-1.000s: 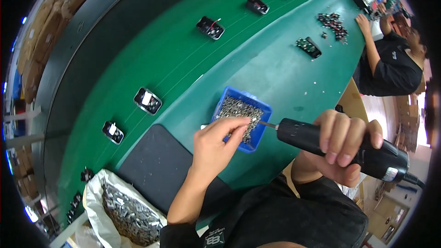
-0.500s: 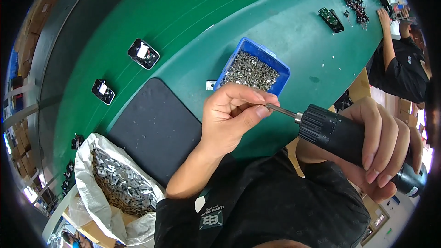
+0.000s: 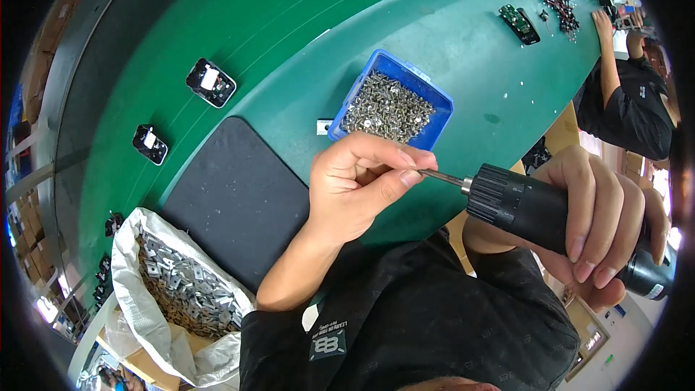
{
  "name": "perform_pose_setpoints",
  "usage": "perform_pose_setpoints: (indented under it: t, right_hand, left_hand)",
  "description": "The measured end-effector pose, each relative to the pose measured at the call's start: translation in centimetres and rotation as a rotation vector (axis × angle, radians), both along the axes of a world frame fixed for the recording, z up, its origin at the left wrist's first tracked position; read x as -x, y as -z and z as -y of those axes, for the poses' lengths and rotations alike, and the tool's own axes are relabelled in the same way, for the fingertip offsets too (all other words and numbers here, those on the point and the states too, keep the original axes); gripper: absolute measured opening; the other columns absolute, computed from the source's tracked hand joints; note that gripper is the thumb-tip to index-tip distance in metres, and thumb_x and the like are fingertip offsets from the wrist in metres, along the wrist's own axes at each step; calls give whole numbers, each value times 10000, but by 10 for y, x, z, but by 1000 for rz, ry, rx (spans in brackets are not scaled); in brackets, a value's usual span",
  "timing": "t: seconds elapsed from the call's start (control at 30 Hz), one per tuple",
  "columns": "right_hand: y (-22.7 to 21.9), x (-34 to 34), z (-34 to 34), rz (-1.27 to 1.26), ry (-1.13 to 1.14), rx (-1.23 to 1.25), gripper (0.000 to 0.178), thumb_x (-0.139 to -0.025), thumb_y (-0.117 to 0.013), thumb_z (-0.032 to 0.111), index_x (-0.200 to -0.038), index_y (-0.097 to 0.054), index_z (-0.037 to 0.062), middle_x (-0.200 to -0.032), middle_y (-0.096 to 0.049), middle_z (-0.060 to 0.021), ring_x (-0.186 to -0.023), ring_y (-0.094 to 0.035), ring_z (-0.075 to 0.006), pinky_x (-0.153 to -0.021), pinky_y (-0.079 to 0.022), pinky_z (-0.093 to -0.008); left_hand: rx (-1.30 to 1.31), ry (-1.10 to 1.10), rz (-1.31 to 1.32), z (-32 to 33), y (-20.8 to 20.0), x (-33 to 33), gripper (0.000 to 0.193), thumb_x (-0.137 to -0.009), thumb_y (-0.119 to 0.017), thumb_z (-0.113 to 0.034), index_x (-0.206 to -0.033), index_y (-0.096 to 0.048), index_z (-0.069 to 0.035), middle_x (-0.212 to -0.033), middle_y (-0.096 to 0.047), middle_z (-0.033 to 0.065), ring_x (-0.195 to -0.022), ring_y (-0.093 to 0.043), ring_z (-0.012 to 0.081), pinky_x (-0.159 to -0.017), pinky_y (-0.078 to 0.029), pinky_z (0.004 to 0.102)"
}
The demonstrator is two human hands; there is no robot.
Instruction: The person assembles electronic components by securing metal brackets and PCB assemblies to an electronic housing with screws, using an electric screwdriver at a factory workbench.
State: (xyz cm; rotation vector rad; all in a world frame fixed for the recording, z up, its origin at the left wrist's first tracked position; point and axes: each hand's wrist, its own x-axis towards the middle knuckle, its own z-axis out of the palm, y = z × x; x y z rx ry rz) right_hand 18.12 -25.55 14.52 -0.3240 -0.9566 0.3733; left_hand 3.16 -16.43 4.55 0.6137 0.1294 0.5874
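My right hand [image 3: 604, 224] is wrapped round a black electric screwdriver [image 3: 517, 199], which lies nearly level and points left. From its collar a thin metal bit [image 3: 443, 177] reaches to my left hand [image 3: 355, 185]. Thumb and forefinger of that hand pinch together right at the bit's tip; whatever small piece sits between them is hidden by the fingertips. Just beyond my left hand stands a blue bin [image 3: 443, 112] filled with loose metal screws [image 3: 387, 108]. A small metal plate [image 3: 323, 127] lies against the bin's left side.
Left of my forearm lies a black mat [image 3: 232, 195]. Nearer stands a white sack [image 3: 130, 275] of metal clips [image 3: 188, 275]. Open device housings [image 3: 211, 82] sit on the green belt [image 3: 268, 22]. Far right, a co-worker's arm [image 3: 609, 54] reaches to the table near a circuit board [image 3: 518, 23].
The whole view has shifted slightly, so the table's things appear a little further left. Both hands keep the same hold, with the bit's tip still at my left fingertips.
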Motion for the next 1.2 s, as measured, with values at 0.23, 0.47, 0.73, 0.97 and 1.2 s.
perform_pose_setpoints:
  t: [0.23, 0.47, 0.73, 0.97, 1.2]
  right_hand:
    - [9, -12, 1, -23, -155, 15, 402, -697, -811, 89, -1016, -570, 141, -719, -638, 21, -660, -644, -84, -702, -544, -200]
    - [15, -11, -4, -4, -17, 14, 390, -713, -798, 90, -1022, -564, 132, -731, -633, 28, -671, -633, -72, -688, -527, -181]
    - [14, -8, -3, 20, 56, 131, 407, -763, -772, 137, -1088, -527, 145, -733, -610, 37, -649, -614, -72, -600, -526, -183]
    - [18, -20, 2, -19, 91, 219, 410, -691, -711, 121, -1051, -514, 105, -668, -582, 39, -578, -566, -50, -599, -471, -172]
    - [25, -29, 3, -37, 169, 286, 433, -762, -765, 139, -1097, -491, 165, -709, -615, 36, -588, -589, -76, -542, -476, -193]
  left_hand:
    - [-307, 69, -217, -9, -15, 8, 228, -811, -603, 119, -1017, -569, 28, -1050, -643, 227, -1014, -634, 317, -870, -532, 414]
    - [-1322, -296, -748, -74, -9, 41, 325, -722, -672, 15, -1041, -651, -42, -1073, -644, 135, -956, -623, 272, -835, -488, 355]
    - [-1542, -141, -979, -63, 14, 33, 328, -696, -701, -32, -1016, -629, -33, -949, -565, 94, -887, -559, 284, -788, -481, 386]
    - [-1286, -96, -1080, -73, 13, 23, 126, -747, -653, -4, -858, -597, -24, -769, -587, 140, -709, -609, 323, -619, -502, 383]
    - [-1066, -390, -988, -134, 2, -42, 130, -787, -704, -83, -872, -657, 4, -778, -663, 94, -666, -648, 152, -623, -517, 275]
